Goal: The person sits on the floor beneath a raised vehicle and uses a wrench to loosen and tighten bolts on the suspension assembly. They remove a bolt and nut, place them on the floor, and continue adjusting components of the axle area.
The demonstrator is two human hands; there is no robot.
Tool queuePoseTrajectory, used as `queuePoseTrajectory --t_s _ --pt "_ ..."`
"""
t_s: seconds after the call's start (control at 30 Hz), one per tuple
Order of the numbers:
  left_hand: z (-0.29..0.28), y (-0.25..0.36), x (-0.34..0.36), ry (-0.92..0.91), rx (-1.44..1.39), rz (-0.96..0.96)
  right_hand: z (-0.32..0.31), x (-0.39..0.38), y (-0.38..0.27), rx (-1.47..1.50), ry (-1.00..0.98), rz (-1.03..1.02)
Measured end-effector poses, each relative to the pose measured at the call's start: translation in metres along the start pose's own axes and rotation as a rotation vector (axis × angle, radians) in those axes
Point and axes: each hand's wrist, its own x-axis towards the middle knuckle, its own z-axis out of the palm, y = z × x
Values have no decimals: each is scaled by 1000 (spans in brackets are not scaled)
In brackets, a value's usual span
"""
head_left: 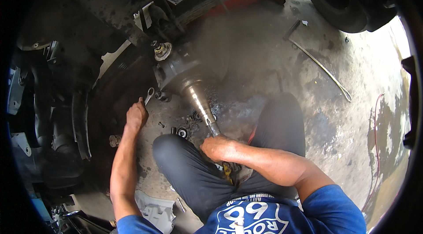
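Left hand [136, 115] clenched around the handle of a small silver metal wrench [149, 95], its ring end up beside the greasy dark steel axle housing [176, 73] low on the oily concrete floor [264, 53]. Right hand [217, 147] closed over the lower end of the long shiny steel spindle [199, 102] slanting out of that housing, above dark-trousered knees [185, 159]. Loose small metal bearings and nuts [181, 132] scattered between both hands.

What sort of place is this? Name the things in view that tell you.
Probably a vehicle repair workshop: a bare axle spindle under a vehicle, a wrench in the left hand, a tyre, and an oil-stained concrete floor.
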Motion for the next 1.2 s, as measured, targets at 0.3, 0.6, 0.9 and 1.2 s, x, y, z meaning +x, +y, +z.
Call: queuePoseTrajectory --t_s 0.3,0.6,0.9,1.2 --pt "-3 67 -38 -111 -145 -199 -1 0 -6 -92 -99 -25" --pt "-5 69 -35 18 -180 -232 -3 -2 -4 -73 -91 -11" --pt "6 50 -13 -224 -5 6 2 -6 -4 -75 -19 -29" --pt "-28 77 -19 -387 -371 -196 1 -4 6 -138 -210 292"
